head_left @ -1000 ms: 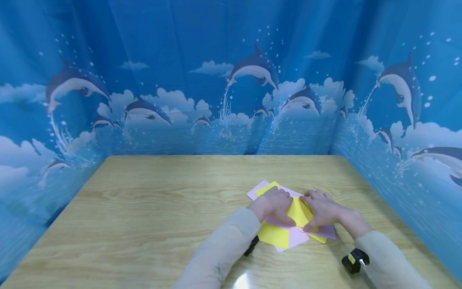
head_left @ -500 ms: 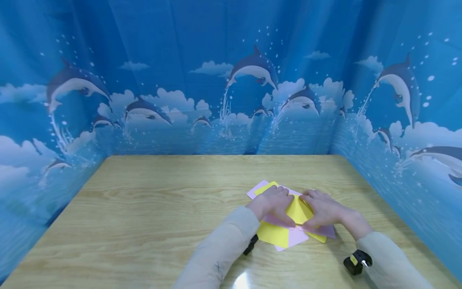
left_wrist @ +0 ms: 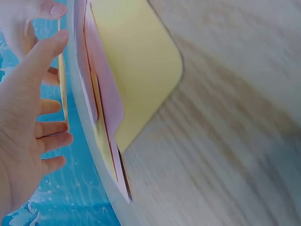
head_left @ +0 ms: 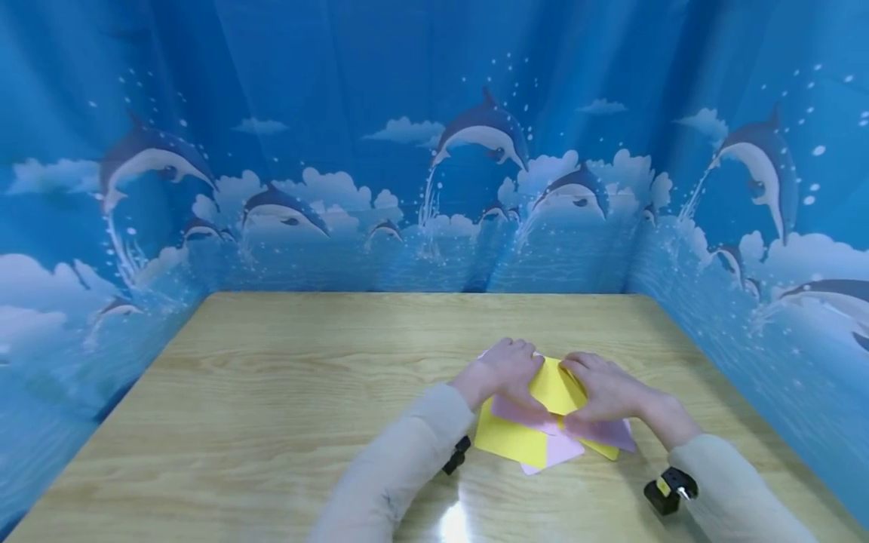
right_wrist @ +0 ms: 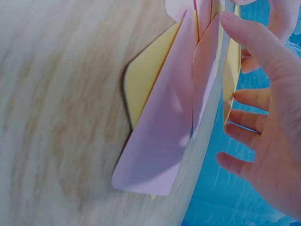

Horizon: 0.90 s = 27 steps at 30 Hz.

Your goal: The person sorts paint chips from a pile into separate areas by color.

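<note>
A yellow paper card (head_left: pixel 555 388) is raised above a spread pile of overlapping cards. My left hand (head_left: pixel 505 373) holds its left side, and my right hand (head_left: pixel 607 388) holds its right side. Seen nearly edge-on in the left wrist view, the raised card (left_wrist: pixel 64 89) stands apart from the pile, with fingertips of both hands on it. Under the hands lie a yellow card (head_left: pixel 509 441), a pink card (head_left: pixel 562 449) and several others. A pink card (right_wrist: pixel 150 150) slants over a yellow one (right_wrist: pixel 146 80) in the right wrist view. My hands cover the pile's far part.
The pile lies on the right half of a wood-grain table (head_left: pixel 271 392). A blue curtain (head_left: pixel 326 151) printed with dolphins hangs behind the table and along its sides. Black wrist devices (head_left: pixel 668 490) are strapped at both sleeves.
My hands have raised the yellow card a little from the pile, the left hand shifting slightly up and left. The head view has shifted slightly.
</note>
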{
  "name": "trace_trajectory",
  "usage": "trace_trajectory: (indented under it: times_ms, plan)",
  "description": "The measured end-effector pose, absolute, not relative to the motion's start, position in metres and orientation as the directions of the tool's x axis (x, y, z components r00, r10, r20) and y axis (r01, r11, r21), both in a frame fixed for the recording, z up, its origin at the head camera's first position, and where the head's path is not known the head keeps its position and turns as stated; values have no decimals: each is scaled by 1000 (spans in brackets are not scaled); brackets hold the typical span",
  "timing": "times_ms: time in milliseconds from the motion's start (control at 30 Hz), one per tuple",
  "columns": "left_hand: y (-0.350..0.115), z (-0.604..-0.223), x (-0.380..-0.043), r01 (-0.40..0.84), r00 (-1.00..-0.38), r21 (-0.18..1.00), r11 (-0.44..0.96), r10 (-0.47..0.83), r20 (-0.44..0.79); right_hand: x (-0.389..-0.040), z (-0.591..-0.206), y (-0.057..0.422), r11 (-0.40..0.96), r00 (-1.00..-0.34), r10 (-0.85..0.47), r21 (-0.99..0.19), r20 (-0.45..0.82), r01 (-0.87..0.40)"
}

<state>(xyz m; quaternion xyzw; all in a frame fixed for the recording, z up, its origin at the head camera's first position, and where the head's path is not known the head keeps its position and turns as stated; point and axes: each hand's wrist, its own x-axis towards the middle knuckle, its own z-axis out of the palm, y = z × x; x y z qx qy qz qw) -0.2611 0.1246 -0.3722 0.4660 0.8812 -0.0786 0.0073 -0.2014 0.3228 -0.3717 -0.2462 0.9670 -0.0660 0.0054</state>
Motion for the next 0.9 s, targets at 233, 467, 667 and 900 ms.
trace_trajectory:
  times_ms: [233,467,667,900]
  plan:
    - [107,-368,-267,811,-580,-152,565,810,-89,-208,-373,319,862,-872,-489,-141,24,-488]
    - [86,-365,-272,793,-598,-198,576,797,-79,-213,-371,310,838,-845,-529,-106,79,-535]
    - [70,-366,-274,782,-615,-185,595,786,-72,-218,-369,297,830,-838,-541,-114,78,-546]
    - [52,-363,-273,776,-616,-198,599,787,-33,-226,-369,280,815,-821,-567,-106,62,-570]
